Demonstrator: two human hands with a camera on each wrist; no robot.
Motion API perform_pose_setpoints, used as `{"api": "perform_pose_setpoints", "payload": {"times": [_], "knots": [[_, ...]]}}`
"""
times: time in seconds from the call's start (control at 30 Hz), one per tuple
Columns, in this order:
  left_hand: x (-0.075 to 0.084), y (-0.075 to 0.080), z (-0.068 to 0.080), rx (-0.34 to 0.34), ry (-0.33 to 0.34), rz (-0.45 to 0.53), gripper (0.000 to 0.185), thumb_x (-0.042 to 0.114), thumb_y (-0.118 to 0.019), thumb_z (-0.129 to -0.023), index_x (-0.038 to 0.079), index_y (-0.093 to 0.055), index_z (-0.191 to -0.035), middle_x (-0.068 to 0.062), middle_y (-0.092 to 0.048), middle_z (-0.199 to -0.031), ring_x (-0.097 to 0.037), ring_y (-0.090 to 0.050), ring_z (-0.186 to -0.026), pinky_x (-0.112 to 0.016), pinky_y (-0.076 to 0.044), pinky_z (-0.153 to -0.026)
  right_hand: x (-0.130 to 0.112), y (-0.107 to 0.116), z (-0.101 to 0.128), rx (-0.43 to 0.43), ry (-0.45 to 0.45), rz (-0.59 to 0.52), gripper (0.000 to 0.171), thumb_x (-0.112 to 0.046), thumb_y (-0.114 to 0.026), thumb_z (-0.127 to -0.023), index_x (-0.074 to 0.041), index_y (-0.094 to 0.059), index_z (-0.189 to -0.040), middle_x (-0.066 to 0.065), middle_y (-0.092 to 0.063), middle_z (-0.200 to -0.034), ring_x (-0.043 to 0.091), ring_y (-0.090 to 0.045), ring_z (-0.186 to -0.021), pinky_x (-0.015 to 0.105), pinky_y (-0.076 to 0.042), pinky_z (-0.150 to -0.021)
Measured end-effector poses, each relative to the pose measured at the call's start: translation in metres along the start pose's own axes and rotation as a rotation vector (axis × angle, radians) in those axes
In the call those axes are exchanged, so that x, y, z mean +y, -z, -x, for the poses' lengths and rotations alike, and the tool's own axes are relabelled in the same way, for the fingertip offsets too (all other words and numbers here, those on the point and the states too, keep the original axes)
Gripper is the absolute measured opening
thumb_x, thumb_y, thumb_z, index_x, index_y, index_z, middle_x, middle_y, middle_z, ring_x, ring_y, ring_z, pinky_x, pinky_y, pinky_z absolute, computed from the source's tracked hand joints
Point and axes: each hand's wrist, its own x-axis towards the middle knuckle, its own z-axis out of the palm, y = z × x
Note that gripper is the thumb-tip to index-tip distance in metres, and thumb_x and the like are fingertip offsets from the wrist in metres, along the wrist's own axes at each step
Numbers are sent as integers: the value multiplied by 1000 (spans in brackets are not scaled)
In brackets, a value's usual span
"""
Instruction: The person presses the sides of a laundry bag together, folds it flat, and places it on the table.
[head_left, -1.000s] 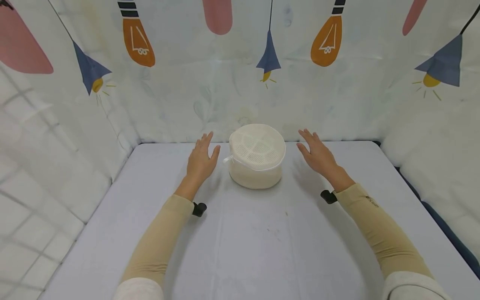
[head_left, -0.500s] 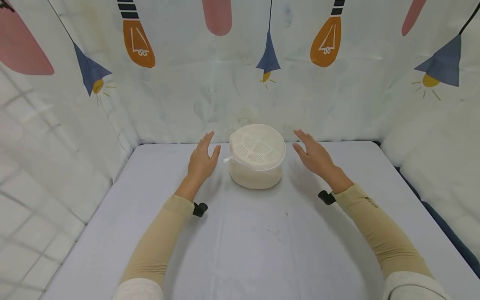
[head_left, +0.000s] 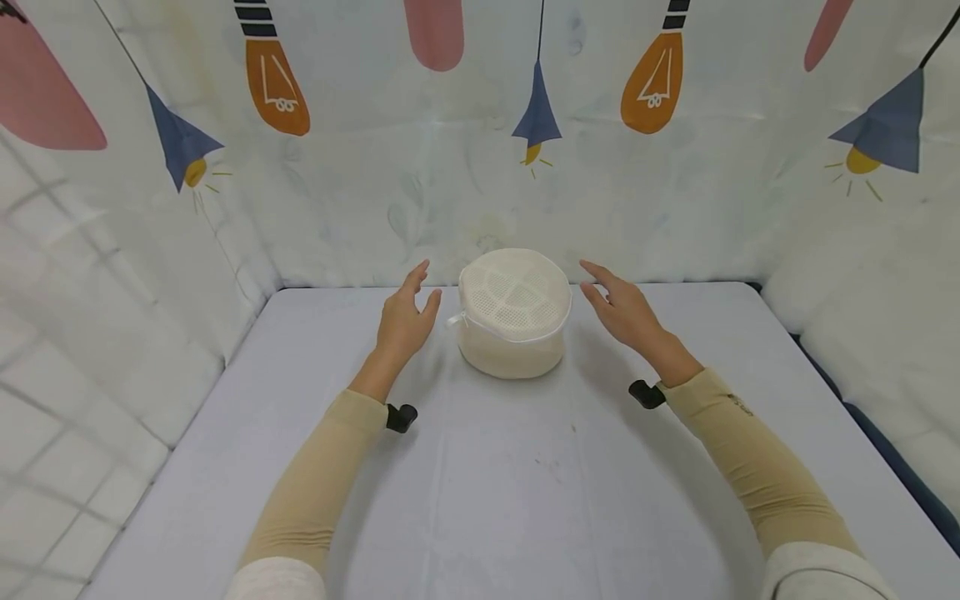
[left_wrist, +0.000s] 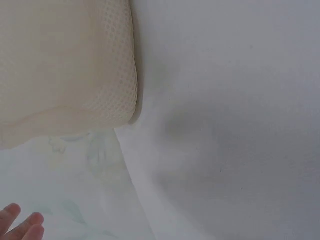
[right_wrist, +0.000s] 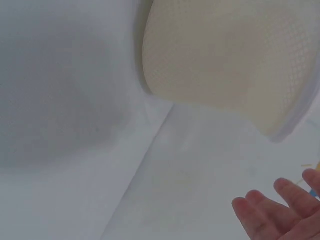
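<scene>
A round cream mesh laundry bag (head_left: 513, 293) with a white zip around its top stands upright near the table's far edge. Its white zip tab sticks out on the left. To its left, my left hand (head_left: 403, 321) hovers apart from it, thumb spread and fingers relaxed. On the other side my right hand (head_left: 628, 315) is also raised, its loosely bent fingers close to the bag but not touching. In the left wrist view the bag's mesh side (left_wrist: 65, 65) fills the upper left. The right wrist view shows its side (right_wrist: 215, 55) above my fingertips (right_wrist: 255, 197).
A white cloth covers the table (head_left: 510, 500). Behind it hangs a pale curtain (head_left: 345, 192) printed with lamps and bulbs, and more fabric walls stand at both sides. Small specks (head_left: 547, 468) mark the cloth in front of the bag.
My right hand has moved left, nearer the bag, and its fingers have bent a little. The left hand has hardly moved, though its fingers are slightly more bent. The bag stays in place.
</scene>
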Motion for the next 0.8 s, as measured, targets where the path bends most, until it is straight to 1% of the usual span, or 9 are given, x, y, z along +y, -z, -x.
{"api": "perform_pose_setpoints", "payload": {"times": [0.07,0.23,0.37,0.47,0.57,0.67,0.8], "knots": [[1,0,0,-4,-2,30,57,24,-55,-106,13,-37,-159,-17,-51,-151,-40,-51,-135,-59,-44,-106,-1,0,-1,-3,-1,-28,56,-36,-43,-111,-11,-34,-161,18,-37,-161,43,-44,-140,57,-39,-111],[4,-1,1,-15,-8,83,58,23,-57,-106,13,-36,-159,-19,-55,-147,-40,-58,-128,-54,-50,-102,-4,0,0,0,11,-75,57,-36,-45,-111,-10,-35,-160,15,-36,-162,39,-42,-142,55,-40,-112],[6,-2,1,-26,-5,129,58,22,-57,-106,13,-36,-159,-19,-59,-142,-38,-63,-121,-52,-53,-97,-4,-1,0,8,14,-106,55,-33,-46,-111,-8,-37,-159,15,-37,-162,40,-44,-140,57,-40,-111],[8,-2,1,-30,18,156,59,21,-57,-105,14,-36,-160,-17,-63,-138,-36,-66,-114,-49,-56,-88,-4,-2,-2,12,-1,-128,54,-33,-47,-111,-8,-38,-158,16,-39,-160,42,-48,-137,59,-42,-108],[9,-3,0,-43,47,174,60,22,-57,-105,13,-35,-160,-17,-66,-134,-35,-68,-106,-46,-56,-82,-4,-1,-4,17,-21,-158,54,-33,-49,-110,-8,-41,-157,17,-43,-157,42,-54,-130,58,-48,-102],[9,-3,-2,-73,83,203,60,22,-58,-105,13,-34,-160,-18,-66,-132,-34,-69,-103,-47,-55,-83,-5,-1,-5,17,-38,-205,53,-30,-52,-109,-7,-42,-156,18,-46,-155,39,-60,-123,52,-53,-96],[9,-3,-3,-121,132,246,61,23,-59,-105,13,-34,-160,-19,-65,-133,-34,-70,-105,-48,-55,-89,-5,-1,-6,9,-61,-264,53,-27,-55,-108,-3,-44,-154,19,-49,-153,37,-63,-118,43,-57,-90]]}}
